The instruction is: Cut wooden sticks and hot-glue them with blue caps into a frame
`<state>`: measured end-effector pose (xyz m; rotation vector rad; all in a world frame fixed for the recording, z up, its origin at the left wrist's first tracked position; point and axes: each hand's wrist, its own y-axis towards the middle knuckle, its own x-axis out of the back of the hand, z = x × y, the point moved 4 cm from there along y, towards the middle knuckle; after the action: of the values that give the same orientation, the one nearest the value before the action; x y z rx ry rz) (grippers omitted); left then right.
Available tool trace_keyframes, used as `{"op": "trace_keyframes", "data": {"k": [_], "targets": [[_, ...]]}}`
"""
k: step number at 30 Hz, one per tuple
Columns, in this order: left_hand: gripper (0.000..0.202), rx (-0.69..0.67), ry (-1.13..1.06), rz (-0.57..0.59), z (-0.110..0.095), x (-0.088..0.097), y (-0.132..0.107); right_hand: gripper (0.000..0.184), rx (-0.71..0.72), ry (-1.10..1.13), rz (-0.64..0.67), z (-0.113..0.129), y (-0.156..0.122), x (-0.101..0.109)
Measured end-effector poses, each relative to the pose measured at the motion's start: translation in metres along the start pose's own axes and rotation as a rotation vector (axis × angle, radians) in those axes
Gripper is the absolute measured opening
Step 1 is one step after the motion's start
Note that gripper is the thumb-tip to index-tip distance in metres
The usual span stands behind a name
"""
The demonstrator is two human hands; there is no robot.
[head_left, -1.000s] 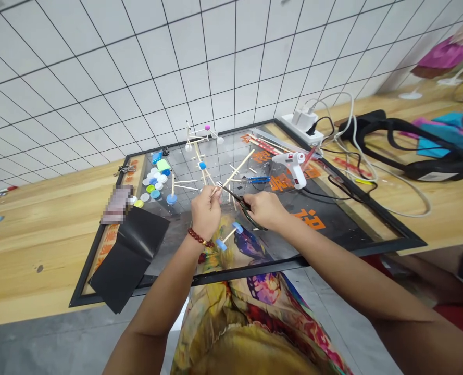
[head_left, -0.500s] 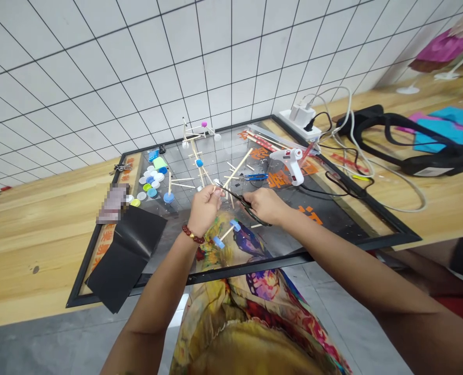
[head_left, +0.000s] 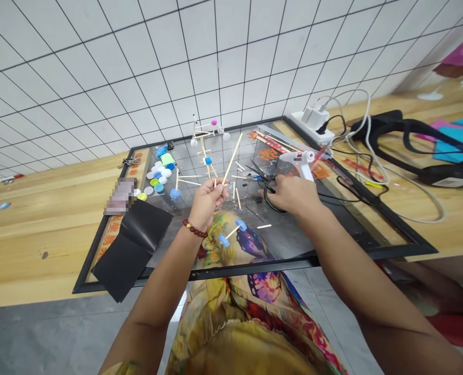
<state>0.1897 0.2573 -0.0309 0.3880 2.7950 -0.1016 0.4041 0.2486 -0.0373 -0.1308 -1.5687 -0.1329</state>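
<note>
My left hand (head_left: 210,202) is closed on a thin wooden stick (head_left: 233,159) that slants up to the right, with a shorter stick end beside it. My right hand (head_left: 293,195) has its fingers in the handles of dark scissors (head_left: 268,185), whose blades are parted and point up-left, low over the board. Cut stick pieces (head_left: 238,198) lie between the hands. Nearer me is a stick axle with two blue bottle caps (head_left: 240,225). Behind my left hand stands a stick frame with a blue cap (head_left: 208,161).
A white glue gun (head_left: 299,162) lies just behind my right hand. Bottle caps (head_left: 159,187) and black sheets (head_left: 145,224) are on the left of the black-framed board (head_left: 333,263). Cables (head_left: 366,125), a power strip (head_left: 317,134) and a black headset (head_left: 403,135) crowd the right.
My right hand has carried the scissors rightward, away from the stick, and their blades have parted. My left hand keeps the stick, now raised a little. The view has shifted slightly.
</note>
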Motion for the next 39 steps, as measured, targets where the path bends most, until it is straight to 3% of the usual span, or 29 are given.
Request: {"op": "trace_keyframes", "data": {"k": [7,14,19,23,26,33,39], "targets": [[0.021,0.037,-0.015,-0.013,0.001,0.001,0.001,0.052,-0.076,-0.042,0.116,-0.012,0.006,0.000],[0.024,0.081,0.001,0.019,0.003,0.002,0.001,0.041,0.088,-0.122,0.179,-0.002,0.012,0.006],[0.024,0.083,-0.030,0.061,0.002,0.004,0.002,0.042,0.190,-0.060,0.050,0.011,-0.002,0.019],[0.023,0.029,-0.012,0.098,0.000,0.002,0.002,0.051,0.317,0.127,-0.014,0.028,-0.024,0.026],[0.023,-0.030,0.065,0.092,0.000,0.000,0.002,0.054,0.402,0.127,-0.058,0.045,-0.036,0.030],[0.017,-0.279,0.425,0.000,-0.002,0.003,0.001,0.059,0.397,0.082,-0.082,0.059,-0.040,0.030],[0.023,-0.237,0.508,0.039,0.003,0.001,-0.001,0.058,0.442,0.179,-0.025,0.059,-0.042,0.023]]}}
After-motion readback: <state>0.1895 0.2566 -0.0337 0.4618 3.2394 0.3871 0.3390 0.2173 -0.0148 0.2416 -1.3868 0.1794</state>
